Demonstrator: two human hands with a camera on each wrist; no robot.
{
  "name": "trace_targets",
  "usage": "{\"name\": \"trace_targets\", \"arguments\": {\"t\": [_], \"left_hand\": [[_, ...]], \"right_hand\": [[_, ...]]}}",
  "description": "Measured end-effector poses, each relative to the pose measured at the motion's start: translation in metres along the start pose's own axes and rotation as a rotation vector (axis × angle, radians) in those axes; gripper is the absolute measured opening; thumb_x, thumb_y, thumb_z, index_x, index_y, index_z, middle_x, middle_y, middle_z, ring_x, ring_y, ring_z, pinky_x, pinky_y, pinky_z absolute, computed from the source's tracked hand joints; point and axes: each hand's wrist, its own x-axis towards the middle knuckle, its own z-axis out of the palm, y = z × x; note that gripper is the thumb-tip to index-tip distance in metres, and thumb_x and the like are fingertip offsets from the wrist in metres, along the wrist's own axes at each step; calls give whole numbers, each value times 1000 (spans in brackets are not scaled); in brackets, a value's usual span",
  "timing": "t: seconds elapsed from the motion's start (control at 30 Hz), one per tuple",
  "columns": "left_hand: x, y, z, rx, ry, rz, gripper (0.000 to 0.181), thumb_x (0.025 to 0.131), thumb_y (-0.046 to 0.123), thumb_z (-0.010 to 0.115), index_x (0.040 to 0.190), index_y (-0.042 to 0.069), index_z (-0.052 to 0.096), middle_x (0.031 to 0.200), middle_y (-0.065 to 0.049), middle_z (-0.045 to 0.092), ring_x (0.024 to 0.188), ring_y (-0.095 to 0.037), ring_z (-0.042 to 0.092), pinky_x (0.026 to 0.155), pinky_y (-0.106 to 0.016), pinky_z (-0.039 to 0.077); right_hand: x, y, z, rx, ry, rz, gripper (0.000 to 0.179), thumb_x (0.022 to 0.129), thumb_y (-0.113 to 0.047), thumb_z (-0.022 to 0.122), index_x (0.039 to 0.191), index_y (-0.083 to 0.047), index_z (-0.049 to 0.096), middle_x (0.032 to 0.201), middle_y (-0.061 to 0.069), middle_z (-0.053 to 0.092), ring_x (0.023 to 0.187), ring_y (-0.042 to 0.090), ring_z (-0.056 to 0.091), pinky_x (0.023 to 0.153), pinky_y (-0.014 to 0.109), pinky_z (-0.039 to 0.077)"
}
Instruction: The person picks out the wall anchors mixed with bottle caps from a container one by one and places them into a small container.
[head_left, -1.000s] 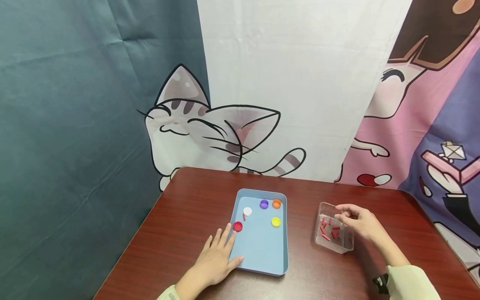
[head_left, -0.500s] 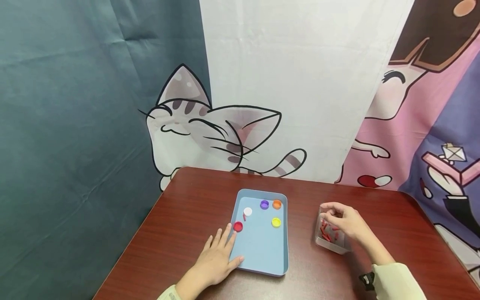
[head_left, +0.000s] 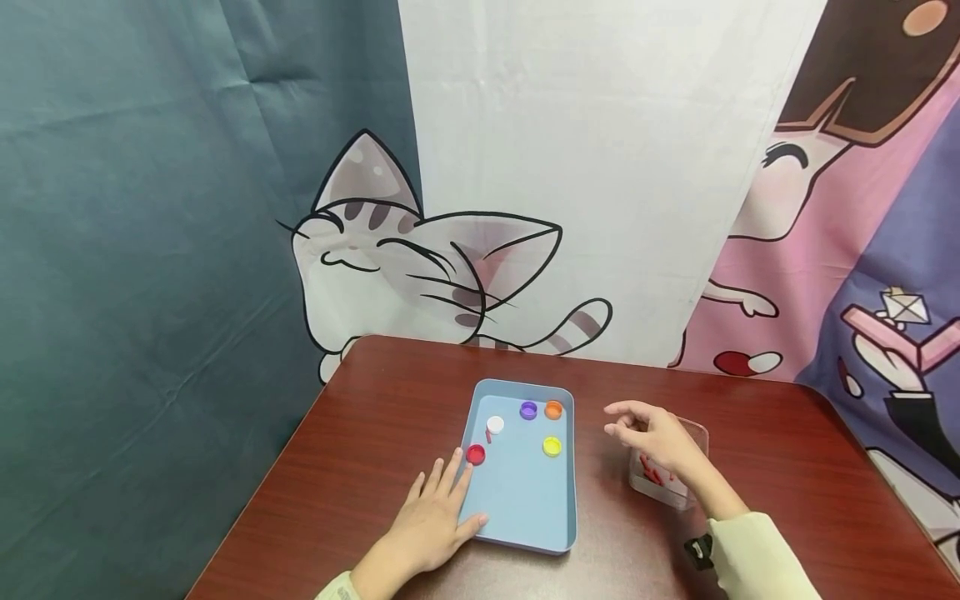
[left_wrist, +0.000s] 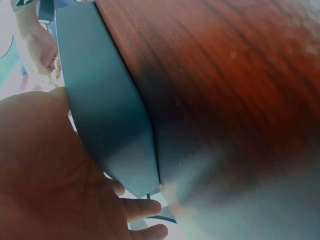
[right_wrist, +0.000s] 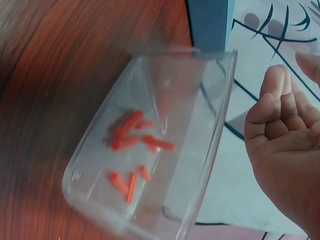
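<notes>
My left hand [head_left: 431, 517] lies spread with straight fingers on the left edge of a blue tray [head_left: 517, 508]; in the left wrist view its palm [left_wrist: 55, 175] is against the tray's outer wall. My right hand [head_left: 656, 433] is raised over the left side of a clear plastic box [head_left: 693, 433], its fingers bent toward the thumb. Anything between the fingertips is too small or hidden to make out. Several short red sticks [right_wrist: 132, 122] lie in the box. Inside the tray, another red stick [head_left: 488, 436] lies just below a white cap [head_left: 495, 425].
Also in the tray are a red cap [head_left: 476, 454], a purple cap [head_left: 528, 410], an orange cap [head_left: 553, 409] and a yellow cap [head_left: 552, 447]. Tray and box stand apart on a brown wooden table [head_left: 360, 442]. A printed cloth [head_left: 600, 167] hangs behind the table.
My right hand has moved left across the box toward the tray, uncovering the box's right side. The left hand and the caps have stayed in place.
</notes>
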Motion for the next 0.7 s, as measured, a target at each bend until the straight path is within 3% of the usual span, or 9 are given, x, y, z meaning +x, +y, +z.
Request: {"name": "trace_targets", "arguments": {"t": [0.23, 0.5, 0.7], "left_hand": [[0, 1, -2, 1, 10, -5, 77, 101, 60, 45, 158, 9, 35, 168, -13, 19, 150, -44, 26, 117, -64, 25], [0, 3, -4, -1, 2, 0, 77, 102, 59, 46, 158, 8, 34, 168, -14, 19, 150, -44, 26, 116, -64, 25], [1, 3, -4, -1, 6, -1, 77, 102, 59, 46, 158, 8, 35, 168, -14, 19, 150, -44, 26, 116, -64, 25]], "right_hand": [[9, -6, 12, -9, -21, 25, 33, 90, -28, 78, 118, -13, 70, 81, 0, 63, 70, 12, 57, 61, 25, 49], [15, -11, 25, 17, -22, -14, 32, 90, -21, 78, 116, -5, 71, 79, 0, 63, 69, 9, 56, 59, 22, 47], [21, -16, 35, 41, -33, -3, 29, 89, -20, 79, 114, -6, 72, 79, 0, 63, 68, 9, 56, 58, 22, 46]]}}
